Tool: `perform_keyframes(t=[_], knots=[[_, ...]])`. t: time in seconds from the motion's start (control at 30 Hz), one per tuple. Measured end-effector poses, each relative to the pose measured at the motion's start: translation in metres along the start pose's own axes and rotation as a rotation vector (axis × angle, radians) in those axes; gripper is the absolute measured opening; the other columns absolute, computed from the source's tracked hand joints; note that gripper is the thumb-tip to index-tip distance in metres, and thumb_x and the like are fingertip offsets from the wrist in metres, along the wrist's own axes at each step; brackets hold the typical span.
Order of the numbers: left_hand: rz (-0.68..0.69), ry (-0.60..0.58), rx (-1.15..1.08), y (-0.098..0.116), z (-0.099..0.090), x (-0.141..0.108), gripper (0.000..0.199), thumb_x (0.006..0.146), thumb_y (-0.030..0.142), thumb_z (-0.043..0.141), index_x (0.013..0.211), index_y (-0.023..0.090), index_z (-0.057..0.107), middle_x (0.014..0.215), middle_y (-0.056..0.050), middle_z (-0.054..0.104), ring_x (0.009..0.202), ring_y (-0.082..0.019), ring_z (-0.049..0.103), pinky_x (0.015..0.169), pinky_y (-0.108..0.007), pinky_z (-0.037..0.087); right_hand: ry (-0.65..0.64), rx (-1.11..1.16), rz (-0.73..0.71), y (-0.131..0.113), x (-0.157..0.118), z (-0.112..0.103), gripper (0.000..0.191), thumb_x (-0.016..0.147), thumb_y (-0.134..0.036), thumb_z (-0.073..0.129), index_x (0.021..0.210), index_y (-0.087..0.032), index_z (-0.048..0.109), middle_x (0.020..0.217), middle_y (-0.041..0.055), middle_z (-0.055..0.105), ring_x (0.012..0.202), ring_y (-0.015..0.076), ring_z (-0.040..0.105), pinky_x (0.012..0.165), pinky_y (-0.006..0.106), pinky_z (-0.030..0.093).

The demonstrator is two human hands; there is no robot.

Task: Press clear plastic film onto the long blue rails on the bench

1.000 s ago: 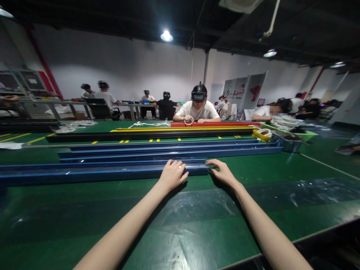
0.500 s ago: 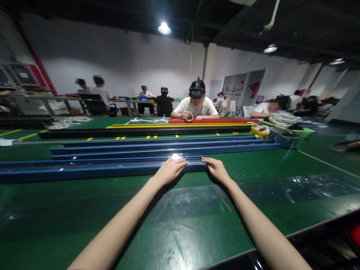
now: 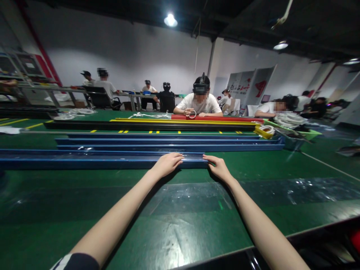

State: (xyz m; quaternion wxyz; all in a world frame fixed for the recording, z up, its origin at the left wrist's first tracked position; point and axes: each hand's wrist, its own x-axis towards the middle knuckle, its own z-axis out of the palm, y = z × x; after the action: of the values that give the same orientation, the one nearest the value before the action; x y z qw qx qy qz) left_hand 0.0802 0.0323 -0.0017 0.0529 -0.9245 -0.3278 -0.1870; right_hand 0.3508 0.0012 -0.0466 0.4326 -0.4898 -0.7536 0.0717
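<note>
"Where do we have our hands?"

"Both are at the right-hand end of the nearest blue channel (image 3: 84,164), which lies lengthwise on the green table (image 3: 180,243) and runs out of view on our left. Our left hand (image 3: 165,165) lies over it, palm down, fingers pointing toward the end."

"And our right hand (image 3: 219,168)?"

"It comes in from the other side, its outstretched fingertips at the very end of the channel. We see a short stretch of blue between the two hands."

"Are we gripping it?"

"We can't tell for either hand; the undersides of our fingers are hidden."

"What lies around us?"

"Just beyond, we have more blue channels (image 3: 168,147), then a black strip (image 3: 157,126), a yellow strip (image 3: 182,121) and red strips (image 3: 216,119). On our side, clear film (image 3: 191,193) lies flat, passing beneath our forearms."

"Who's across from us?"

"A person (image 3: 198,103) in a white top, leaning on the table and holding a white ring (image 3: 194,115). To their side we see a yellow container (image 3: 263,132) with a white coil in it."
</note>
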Motion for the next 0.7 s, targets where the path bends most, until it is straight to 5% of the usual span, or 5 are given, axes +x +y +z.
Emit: perform_keyframes(t=[0.7], knots=[[-0.121,-0.044,0.014,0.005,0.008,0.000,0.039,0.094,0.039,0.027,0.111,0.026,0.059,0.116,0.000,0.063,0.105,-0.016,0.058,0.086,-0.026,0.044,-0.076,0.027,0.129,0.011,-0.002,0.007,0.042,0.068,-0.007,0.050,0.105,-0.019,0.066,0.106,0.0040,0.068,0.097,0.0162,0.063,0.090,0.029,0.048]])
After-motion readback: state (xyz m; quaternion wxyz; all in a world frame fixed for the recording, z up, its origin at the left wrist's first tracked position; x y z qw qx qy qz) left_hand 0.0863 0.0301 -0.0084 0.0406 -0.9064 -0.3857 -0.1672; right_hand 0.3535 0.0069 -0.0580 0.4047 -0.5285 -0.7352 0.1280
